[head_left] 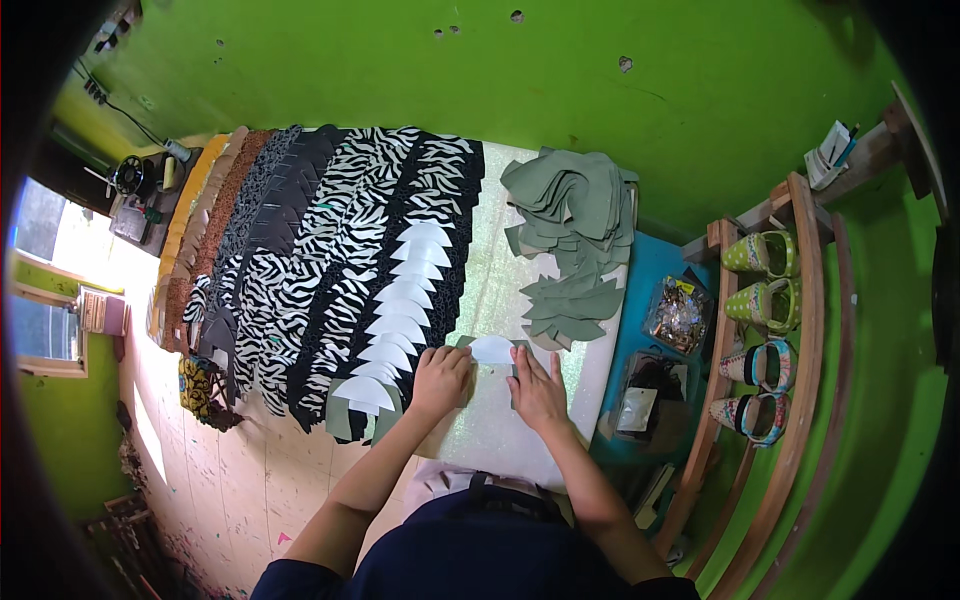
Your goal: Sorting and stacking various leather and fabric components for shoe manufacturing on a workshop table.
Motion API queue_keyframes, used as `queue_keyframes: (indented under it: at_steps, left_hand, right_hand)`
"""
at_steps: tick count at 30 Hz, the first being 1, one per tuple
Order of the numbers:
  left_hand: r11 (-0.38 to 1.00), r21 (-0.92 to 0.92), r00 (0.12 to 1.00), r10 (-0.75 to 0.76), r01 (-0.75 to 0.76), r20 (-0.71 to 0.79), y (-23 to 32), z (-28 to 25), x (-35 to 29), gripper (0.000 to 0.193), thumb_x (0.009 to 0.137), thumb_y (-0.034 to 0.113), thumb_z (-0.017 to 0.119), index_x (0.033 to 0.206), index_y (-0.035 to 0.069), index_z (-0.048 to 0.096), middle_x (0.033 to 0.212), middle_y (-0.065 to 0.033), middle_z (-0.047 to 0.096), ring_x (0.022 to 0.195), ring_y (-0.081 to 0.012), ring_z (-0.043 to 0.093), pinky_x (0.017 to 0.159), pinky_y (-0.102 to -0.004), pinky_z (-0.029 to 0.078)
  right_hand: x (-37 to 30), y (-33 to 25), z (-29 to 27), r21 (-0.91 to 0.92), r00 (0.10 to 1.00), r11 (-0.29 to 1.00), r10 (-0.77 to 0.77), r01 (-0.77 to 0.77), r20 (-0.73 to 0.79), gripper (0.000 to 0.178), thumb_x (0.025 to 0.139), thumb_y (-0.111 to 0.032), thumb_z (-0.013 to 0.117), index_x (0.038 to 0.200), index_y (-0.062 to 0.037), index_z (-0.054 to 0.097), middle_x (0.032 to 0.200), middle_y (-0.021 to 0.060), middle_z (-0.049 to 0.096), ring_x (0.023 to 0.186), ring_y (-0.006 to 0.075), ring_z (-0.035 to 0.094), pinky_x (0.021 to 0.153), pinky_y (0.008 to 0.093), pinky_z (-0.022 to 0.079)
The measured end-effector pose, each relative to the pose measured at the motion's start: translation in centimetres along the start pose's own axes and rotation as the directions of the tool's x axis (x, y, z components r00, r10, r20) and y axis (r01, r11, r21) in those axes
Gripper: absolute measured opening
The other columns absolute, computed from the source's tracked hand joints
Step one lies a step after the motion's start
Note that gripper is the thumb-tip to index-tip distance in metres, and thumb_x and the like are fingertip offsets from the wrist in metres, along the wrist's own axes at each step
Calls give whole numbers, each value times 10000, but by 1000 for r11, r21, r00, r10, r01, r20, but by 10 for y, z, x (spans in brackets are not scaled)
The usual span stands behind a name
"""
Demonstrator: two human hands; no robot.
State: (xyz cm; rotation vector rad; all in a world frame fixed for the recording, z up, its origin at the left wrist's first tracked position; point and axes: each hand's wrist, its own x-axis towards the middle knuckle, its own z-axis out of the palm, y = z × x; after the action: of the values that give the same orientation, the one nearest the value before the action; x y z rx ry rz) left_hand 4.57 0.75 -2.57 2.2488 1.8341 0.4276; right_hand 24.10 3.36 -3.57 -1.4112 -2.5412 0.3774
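— Pale table [480,430] nearest; whose hands are on it?
— The person's own. The left hand [443,380] bunches its fingers by the left end of a white piece [491,350]; whether they pinch, I can't tell. The right hand [538,392] lies with fingers spread at the other end.
— Where's that piece?
— On the table, over a green piece [464,341], between both hands.
— Beyond?
— Green cutouts [570,200], then the wall [400,60].

A white table [490,245] carries a green heap [575,200] and, on its near side, a white half-round [491,350] (green edges peeping out). Left of the heap lie black, zebra, grey, brown and yellow pieces [268,320]; right of it, a teal surface [650,255] holds clear boxes [708,322]; farther right, a rack [809,285] bears sandals [782,310].
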Motion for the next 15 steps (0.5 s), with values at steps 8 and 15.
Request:
queue_keyframes:
  at_steps: [8, 15]
  left_hand:
    - [996, -87, 999, -6, 2, -49, 5, 3, 39, 441, 668, 128, 644, 1082, 125, 495, 1027, -44, 519, 932, -233, 507, 800, -357, 401]
    - [1000, -12, 983, 4, -1, 181, 4, -11, 38, 225, 715, 150, 608, 931, 94, 581, 880, -61, 568, 862, -229, 535, 750, -339, 415]
  right_hand:
    - [27, 7, -7, 218, 997, 974, -50, 61, -54, 403, 816, -176, 522, 1179, -15, 454, 1163, 118, 513, 1123, 259, 455, 969, 404, 318]
    - [37, 0, -31, 58, 989, 998, 14, -23, 147, 181, 771, -125, 571, 931, -43, 562, 1013, 113, 543, 964, 303, 502, 813, 391, 410]
